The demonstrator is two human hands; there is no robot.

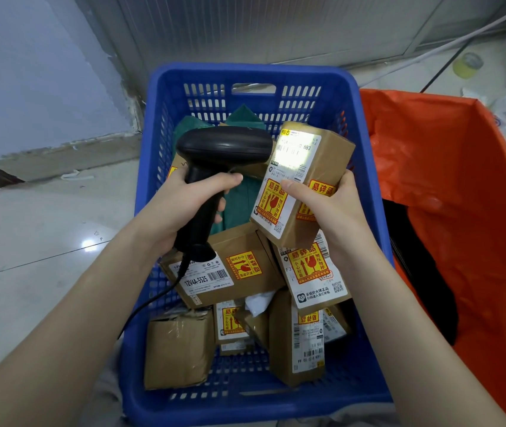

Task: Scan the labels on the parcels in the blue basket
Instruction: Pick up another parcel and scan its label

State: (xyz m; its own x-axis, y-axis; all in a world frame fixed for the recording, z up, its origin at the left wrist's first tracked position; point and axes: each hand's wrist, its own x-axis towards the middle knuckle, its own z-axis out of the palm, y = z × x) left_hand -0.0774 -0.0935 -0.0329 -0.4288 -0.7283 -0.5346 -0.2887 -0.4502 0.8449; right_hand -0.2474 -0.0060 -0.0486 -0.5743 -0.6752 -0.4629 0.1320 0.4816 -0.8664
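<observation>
Fingers (299, 192) of the right hand (328, 208) clamp a parcel (304, 180) above the blue basket (245, 78), long axis tilted upward. Left hand (184, 201) grips the scanner (224, 146) just left of them, its beam lighting the label (296, 149).

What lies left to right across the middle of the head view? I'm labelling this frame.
Left hand → black scanner → lifted parcel in the right hand → blue basket right wall → orange bag.
</observation>
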